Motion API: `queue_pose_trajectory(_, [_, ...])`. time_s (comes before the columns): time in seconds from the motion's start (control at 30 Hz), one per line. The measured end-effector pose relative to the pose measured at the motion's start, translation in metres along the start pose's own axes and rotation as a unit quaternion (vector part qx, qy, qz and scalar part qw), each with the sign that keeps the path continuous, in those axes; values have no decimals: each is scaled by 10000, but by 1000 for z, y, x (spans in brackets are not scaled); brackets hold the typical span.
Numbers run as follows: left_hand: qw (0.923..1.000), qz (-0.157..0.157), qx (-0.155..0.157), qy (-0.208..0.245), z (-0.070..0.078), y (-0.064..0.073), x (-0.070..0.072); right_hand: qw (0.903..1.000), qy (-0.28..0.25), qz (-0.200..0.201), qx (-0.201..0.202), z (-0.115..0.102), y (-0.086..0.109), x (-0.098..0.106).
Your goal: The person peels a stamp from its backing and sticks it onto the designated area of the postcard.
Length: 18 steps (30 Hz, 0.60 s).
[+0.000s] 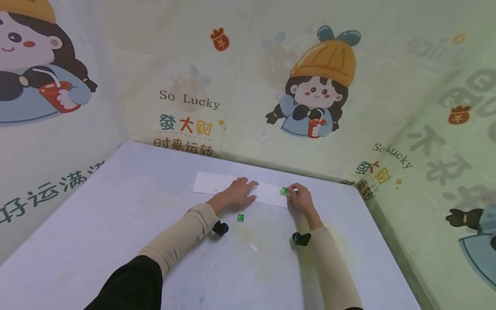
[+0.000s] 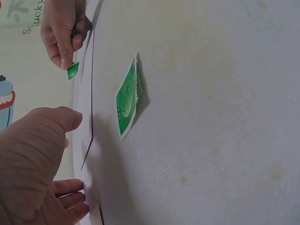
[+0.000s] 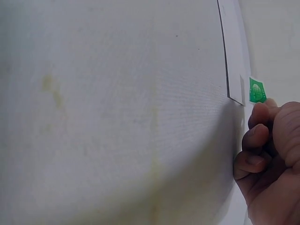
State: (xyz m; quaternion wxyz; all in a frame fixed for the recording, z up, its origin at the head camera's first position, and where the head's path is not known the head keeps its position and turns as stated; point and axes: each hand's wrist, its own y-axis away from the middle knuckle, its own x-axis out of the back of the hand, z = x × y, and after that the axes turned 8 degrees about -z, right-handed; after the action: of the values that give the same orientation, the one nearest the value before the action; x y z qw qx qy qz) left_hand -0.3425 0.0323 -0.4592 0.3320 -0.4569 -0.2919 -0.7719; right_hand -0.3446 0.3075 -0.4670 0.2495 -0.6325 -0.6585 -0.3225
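My right hand (image 1: pixel 301 199) pinches a small green postage stamp (image 1: pixel 284 190) between thumb and fingertip. The stamp is over the right end of a long flat white paper (image 1: pixel 267 193); whether it touches the paper I cannot tell. In the right wrist view this stamp (image 3: pixel 257 90) juts from the fingertips beside the paper's corner. My left hand (image 1: pixel 238 191) rests on the white paper with fingers spread, hiding its middle. A second green stamp (image 1: pixel 240 218) lies nearer me on the table; the left wrist view shows that stamp (image 2: pixel 126 101) with toothed edges and one side lifted.
A small white scrap (image 1: pixel 253 248) lies on the pale table (image 1: pixel 174 241), nearer me than the stamps. Printed cloth (image 1: pixel 240 86) hangs behind the table and along its sides. Dark devices (image 1: pixel 221 228) sit at both wrists.
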Motion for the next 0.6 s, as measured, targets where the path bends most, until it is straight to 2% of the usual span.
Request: queue_pose_trajectory(0.6, [9989, 126, -118, -444, -6, -6, -7, 9999, 122, -86, 72, 0, -7, 1])
